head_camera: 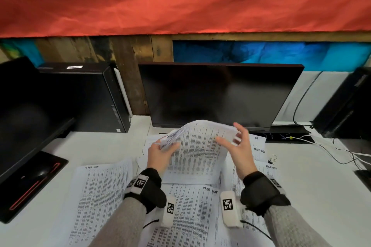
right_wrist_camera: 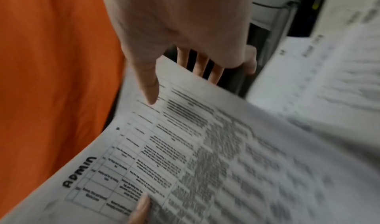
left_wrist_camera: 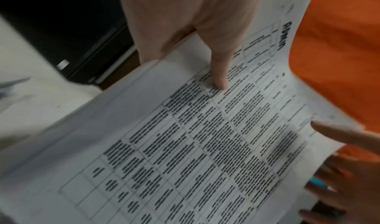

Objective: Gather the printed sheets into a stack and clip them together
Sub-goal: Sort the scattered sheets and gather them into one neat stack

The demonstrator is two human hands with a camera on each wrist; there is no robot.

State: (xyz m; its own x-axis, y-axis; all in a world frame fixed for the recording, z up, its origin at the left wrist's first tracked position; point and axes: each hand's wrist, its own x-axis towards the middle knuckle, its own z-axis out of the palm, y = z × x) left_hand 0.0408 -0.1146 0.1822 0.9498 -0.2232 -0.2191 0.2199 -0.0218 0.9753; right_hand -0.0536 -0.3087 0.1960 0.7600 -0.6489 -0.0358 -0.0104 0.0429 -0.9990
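Note:
A stack of printed sheets (head_camera: 197,152) is held tilted above the white desk (head_camera: 313,186), its top page headed "ADMIN". My left hand (head_camera: 162,149) grips the stack's left edge, thumb (left_wrist_camera: 220,74) on the top page (left_wrist_camera: 185,146). My right hand (head_camera: 232,140) is spread at the stack's right edge, its thumb (right_wrist_camera: 151,94) touching the top page (right_wrist_camera: 205,154) and straight fingers (right_wrist_camera: 205,69) behind it. More loose printed sheets (head_camera: 100,196) lie flat on the desk under and around my wrists. A black binder clip (head_camera: 272,159) lies on the desk, right of the stack.
A dark monitor (head_camera: 218,94) stands just behind the stack. At the left are a computer tower (head_camera: 90,96), another monitor (head_camera: 24,110) and a mouse pad with a mouse (head_camera: 36,180). Cables (head_camera: 331,150) and a second tower (head_camera: 349,102) sit at the right.

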